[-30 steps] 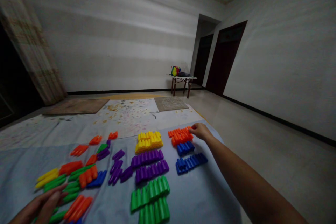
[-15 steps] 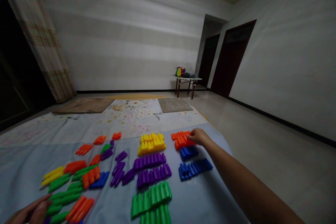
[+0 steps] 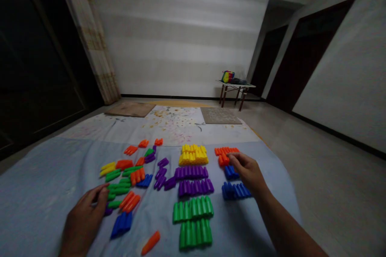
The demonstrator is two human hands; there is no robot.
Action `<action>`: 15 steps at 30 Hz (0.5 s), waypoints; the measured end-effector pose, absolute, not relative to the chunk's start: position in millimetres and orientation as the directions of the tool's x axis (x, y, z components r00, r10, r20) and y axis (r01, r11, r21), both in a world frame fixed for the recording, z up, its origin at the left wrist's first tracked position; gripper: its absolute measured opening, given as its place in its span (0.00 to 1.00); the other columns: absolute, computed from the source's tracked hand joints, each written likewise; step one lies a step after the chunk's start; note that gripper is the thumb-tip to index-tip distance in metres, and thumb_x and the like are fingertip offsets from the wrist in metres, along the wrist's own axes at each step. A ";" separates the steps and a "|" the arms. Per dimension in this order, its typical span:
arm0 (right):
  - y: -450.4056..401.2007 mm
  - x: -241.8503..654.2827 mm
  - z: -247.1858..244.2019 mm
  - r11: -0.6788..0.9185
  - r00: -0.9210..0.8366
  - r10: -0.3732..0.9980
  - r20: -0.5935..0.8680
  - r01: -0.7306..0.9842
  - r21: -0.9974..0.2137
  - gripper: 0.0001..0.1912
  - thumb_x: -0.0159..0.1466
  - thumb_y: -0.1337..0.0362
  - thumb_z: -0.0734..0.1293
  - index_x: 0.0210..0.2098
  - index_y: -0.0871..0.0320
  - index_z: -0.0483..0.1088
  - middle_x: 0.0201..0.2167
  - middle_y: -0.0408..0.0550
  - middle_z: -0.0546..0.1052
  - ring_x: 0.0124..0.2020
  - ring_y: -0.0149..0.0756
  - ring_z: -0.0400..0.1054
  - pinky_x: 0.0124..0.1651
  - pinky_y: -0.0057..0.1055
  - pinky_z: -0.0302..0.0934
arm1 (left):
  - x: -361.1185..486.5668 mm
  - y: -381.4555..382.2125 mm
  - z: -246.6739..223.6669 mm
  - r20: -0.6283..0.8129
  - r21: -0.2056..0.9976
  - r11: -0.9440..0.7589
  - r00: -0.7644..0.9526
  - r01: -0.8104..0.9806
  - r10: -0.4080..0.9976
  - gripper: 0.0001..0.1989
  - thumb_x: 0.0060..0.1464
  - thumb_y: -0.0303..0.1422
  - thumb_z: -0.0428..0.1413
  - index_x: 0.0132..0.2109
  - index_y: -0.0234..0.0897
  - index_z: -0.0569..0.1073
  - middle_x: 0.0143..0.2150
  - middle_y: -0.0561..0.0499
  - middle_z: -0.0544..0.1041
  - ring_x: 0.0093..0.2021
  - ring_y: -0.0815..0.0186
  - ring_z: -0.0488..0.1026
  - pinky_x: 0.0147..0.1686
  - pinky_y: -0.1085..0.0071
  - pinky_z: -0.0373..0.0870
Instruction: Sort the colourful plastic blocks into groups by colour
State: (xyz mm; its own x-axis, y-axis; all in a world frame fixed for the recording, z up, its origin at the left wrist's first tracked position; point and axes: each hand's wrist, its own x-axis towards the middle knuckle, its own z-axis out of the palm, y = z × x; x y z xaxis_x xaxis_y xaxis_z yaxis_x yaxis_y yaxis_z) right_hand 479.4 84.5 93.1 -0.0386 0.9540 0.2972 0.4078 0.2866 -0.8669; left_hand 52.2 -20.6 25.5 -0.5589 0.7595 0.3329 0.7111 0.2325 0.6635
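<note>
My left hand (image 3: 86, 215) is at the left, thumb and forefinger pinched at the end of a green bullet-shaped plastic piece (image 3: 120, 189) in a mixed scatter. My right hand (image 3: 249, 170) reaches to the right-hand group, its fingertips closed on the orange bullet-shaped pieces (image 3: 223, 159); the exact grip is partly hidden. Just below it lie blue pieces (image 3: 235, 190) in two rows. In the middle, yellow pieces (image 3: 193, 155), purple pieces (image 3: 195, 187) and green pieces (image 3: 196, 233) stand grouped by colour in side-by-side rows.
Loose purple pieces (image 3: 161, 173) lie between the scatter and the rows. A blue set (image 3: 122, 224) and a single orange piece (image 3: 150, 243) are near the front. Two flat mats (image 3: 221, 115) lie on the cloth's (image 3: 256, 217) far side; a small table (image 3: 235, 85) stands beyond.
The view has swung left and down, so more of my left hand and the front pieces show. My right hand stays at the orange pieces, my left at the green ones.
</note>
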 end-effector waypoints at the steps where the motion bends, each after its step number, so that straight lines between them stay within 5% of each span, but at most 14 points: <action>1: 72.3 470.2 87.0 0.267 -0.054 0.963 0.265 0.342 -0.901 0.21 0.59 0.49 0.62 0.36 0.61 0.73 0.26 0.47 0.75 0.27 0.34 0.68 0.28 0.27 0.61 | 54.3 -20.8 26.5 0.347 0.619 0.233 -0.527 0.750 0.776 0.16 0.51 0.44 0.48 0.42 0.42 0.71 0.39 0.54 0.77 0.28 0.66 0.74 0.32 0.70 0.72; 3: 53.4 455.0 74.1 0.244 -0.050 0.970 0.240 0.280 -0.928 0.22 0.58 0.48 0.62 0.35 0.61 0.73 0.23 0.46 0.73 0.22 0.32 0.64 0.24 0.27 0.58 | 56.6 -20.6 26.0 0.421 0.519 0.213 -0.465 0.828 0.779 0.18 0.53 0.43 0.45 0.42 0.38 0.71 0.41 0.49 0.76 0.36 0.63 0.74 0.40 0.68 0.70; 7: 43.1 444.0 51.5 0.349 -0.125 0.937 0.326 0.341 -0.873 0.17 0.59 0.51 0.63 0.36 0.58 0.74 0.27 0.48 0.75 0.27 0.36 0.68 0.30 0.30 0.62 | 58.2 -21.4 20.9 0.479 0.397 0.186 -0.376 0.899 0.793 0.17 0.56 0.40 0.42 0.42 0.36 0.71 0.40 0.46 0.76 0.41 0.63 0.72 0.45 0.69 0.67; 15: 56.9 452.3 31.6 0.495 -0.237 0.867 0.439 0.509 -0.704 0.14 0.63 0.57 0.60 0.38 0.57 0.72 0.30 0.49 0.75 0.28 0.37 0.69 0.32 0.31 0.63 | 66.2 -25.1 27.3 0.483 0.388 0.174 -0.361 0.905 0.798 0.17 0.57 0.38 0.41 0.42 0.36 0.71 0.40 0.47 0.75 0.41 0.63 0.72 0.43 0.69 0.67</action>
